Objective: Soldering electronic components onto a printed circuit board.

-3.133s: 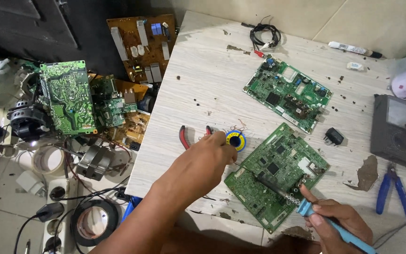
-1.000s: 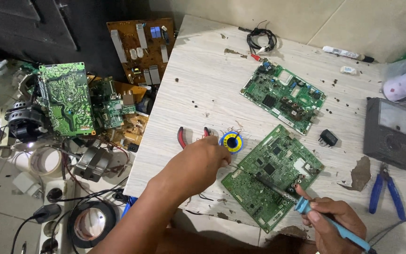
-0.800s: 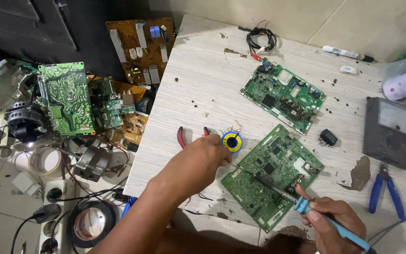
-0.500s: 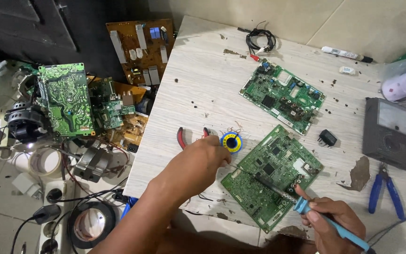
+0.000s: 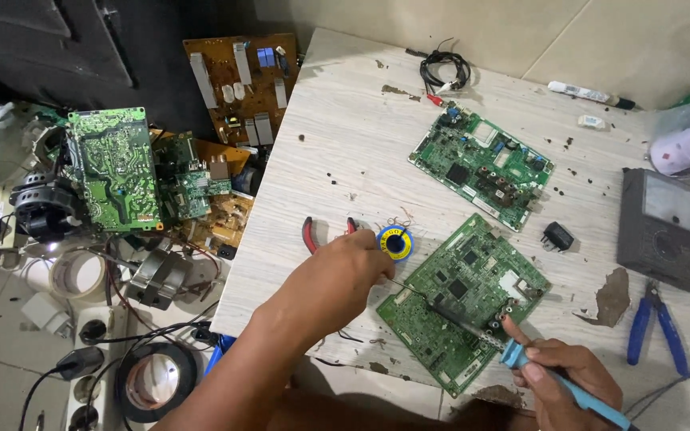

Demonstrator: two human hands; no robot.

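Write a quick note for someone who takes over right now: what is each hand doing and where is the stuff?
Left hand: closed on a thin solder wire, leading it to the near board.
Right hand: grips the blue soldering iron, tip down on that board.
Solder reel and red cutters lie beside the left hand.
Second board, meter, blue pliers lie farther off on the table.
Done: iron and wire meet on the board. Whether the joint is finished cannot be told.
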